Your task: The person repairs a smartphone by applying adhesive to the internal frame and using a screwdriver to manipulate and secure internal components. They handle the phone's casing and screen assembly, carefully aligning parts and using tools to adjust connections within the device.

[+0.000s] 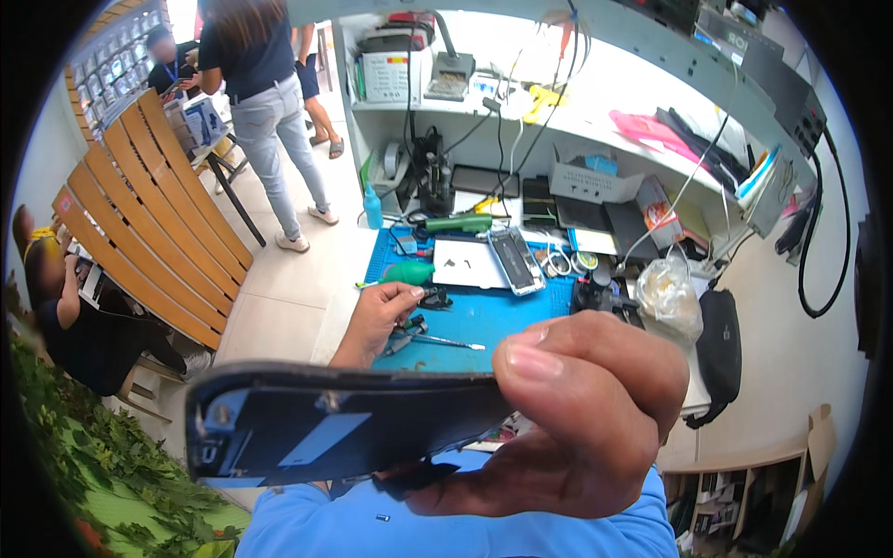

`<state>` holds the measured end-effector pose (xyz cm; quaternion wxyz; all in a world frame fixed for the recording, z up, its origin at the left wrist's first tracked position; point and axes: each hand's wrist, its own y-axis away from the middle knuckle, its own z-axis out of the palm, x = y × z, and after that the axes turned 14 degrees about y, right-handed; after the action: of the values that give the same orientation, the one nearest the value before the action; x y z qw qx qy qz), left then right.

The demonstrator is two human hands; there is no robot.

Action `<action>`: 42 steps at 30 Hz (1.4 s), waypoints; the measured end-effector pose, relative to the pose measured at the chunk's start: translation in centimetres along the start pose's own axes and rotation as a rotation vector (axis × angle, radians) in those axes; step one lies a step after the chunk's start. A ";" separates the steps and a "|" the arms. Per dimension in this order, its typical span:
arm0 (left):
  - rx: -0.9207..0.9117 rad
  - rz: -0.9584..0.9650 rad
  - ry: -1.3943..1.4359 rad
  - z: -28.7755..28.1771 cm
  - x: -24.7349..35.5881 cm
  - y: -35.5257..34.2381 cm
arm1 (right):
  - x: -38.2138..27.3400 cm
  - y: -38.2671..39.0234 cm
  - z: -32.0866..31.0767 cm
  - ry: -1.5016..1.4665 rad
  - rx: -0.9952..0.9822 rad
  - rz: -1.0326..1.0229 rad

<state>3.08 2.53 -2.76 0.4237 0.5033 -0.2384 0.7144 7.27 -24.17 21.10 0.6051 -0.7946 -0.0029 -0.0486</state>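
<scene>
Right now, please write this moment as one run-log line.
Right hand: gripping dark phone-shaped panel, near camera | Left hand: at small black part, contact unclear | Blue mat: white-framed phone, green bulb

Brightly lit white shelving (591, 141) stood at the back. At left, orange-brown slatted furniture (160, 216) curved beside pale floor tiles (279, 302), leafy greenery (102, 474) spread below, and an open wooden shelf unit (752, 452) filled the lower right.

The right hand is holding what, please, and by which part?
The right hand grips a thin, dark phone-like panel by its end at picture right.
</scene>
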 end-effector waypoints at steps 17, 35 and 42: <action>-0.094 0.063 0.134 -1.2 -1.4 -1.1 | -3.6 -2.8 2.0 -0.338 0.251 0.094; -0.071 0.038 0.060 -0.9 -0.8 0.1 | -7.8 -5.0 4.7 -0.713 0.290 0.250; -0.063 0.020 0.091 -1.4 -0.7 0.4 | -7.7 -5.5 5.6 -0.757 0.282 0.178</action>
<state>2.12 3.12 -3.94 0.4427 0.4542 -0.2461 0.7329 -0.30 -16.93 24.34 0.6661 -0.6630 -0.1632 0.3003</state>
